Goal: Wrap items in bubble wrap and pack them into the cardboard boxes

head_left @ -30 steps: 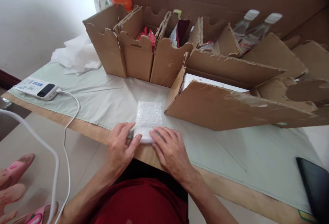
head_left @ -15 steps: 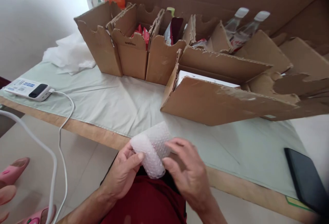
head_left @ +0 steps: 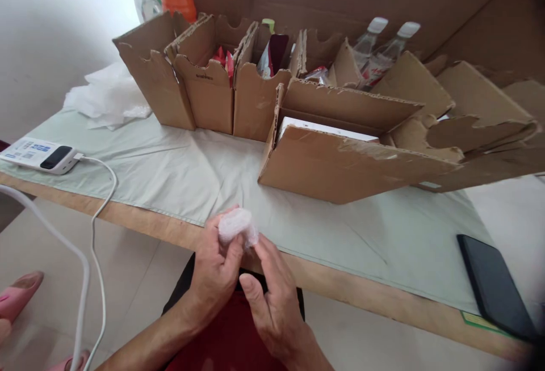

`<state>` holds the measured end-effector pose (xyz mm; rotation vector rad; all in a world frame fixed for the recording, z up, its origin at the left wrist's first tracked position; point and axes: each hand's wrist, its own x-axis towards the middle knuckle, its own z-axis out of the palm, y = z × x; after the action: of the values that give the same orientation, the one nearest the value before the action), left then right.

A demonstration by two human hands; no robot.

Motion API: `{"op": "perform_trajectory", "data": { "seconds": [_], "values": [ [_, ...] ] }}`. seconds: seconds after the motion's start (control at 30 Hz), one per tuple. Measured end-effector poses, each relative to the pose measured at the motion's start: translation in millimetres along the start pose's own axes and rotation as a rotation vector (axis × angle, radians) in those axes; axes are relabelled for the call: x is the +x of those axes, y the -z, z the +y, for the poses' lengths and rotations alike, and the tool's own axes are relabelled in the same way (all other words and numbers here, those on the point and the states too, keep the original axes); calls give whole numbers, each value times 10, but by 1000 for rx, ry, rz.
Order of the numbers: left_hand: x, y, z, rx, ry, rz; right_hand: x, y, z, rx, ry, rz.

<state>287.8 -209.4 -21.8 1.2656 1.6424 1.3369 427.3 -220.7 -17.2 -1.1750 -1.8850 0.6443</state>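
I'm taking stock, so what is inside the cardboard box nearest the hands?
The upper edge of a white thing shows inside the cardboard box. The rest is hidden behind the cardboard, so I cannot tell what it is or whether anything lies beneath it.

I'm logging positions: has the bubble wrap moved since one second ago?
Yes: the bubble wrap has shifted toward the camera, away from the front cardboard box; the left hand now holds it.

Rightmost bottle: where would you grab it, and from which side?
Probably the bottle's neck, just below its white cap, from above: this narrow part sticks up freely, slanting right in the view, while cardboard hides the lower body.
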Motion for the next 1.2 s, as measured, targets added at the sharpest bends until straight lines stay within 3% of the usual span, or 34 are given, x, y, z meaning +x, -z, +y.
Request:
{"op": "perform_trajectory", "data": {
  "seconds": [0.1,0.2,0.3,0.4,0.47,0.53,0.63,0.73,0.83,0.9,1.03,1.2],
  "values": [
    [-38,-41,32,42,-123,-88,-7,30,70,254,-226,9],
    [-42,38,42,-124,60,-153,89,163,153,642,-431,56],
    [-14,184,0,-427,294,-373,180,295,200,877,-571,0],
    [8,301,-38,-578,388,-563,227,363,192,907,-708,-91],
    [24,329,-28,-540,385,-596,239,367,156,744,-650,-44],
    [49,301,5,-388,288,-550,236,340,104,474,-449,96],
    [71,154,39,-59,-34,-378,197,254,35,264,-210,211],
    [11,-47,25,192,-370,-239,121,159,31,346,-231,151],
    [-116,-156,17,282,-514,-317,65,133,116,436,-369,182],
    [-175,-139,25,252,-473,-385,62,175,199,561,-483,217],
    [-118,-32,18,100,-255,-355,99,362,322,775,-542,231],
    [66,-37,-23,33,16,-671,146,727,387,655,-561,-27]
  ]
}}
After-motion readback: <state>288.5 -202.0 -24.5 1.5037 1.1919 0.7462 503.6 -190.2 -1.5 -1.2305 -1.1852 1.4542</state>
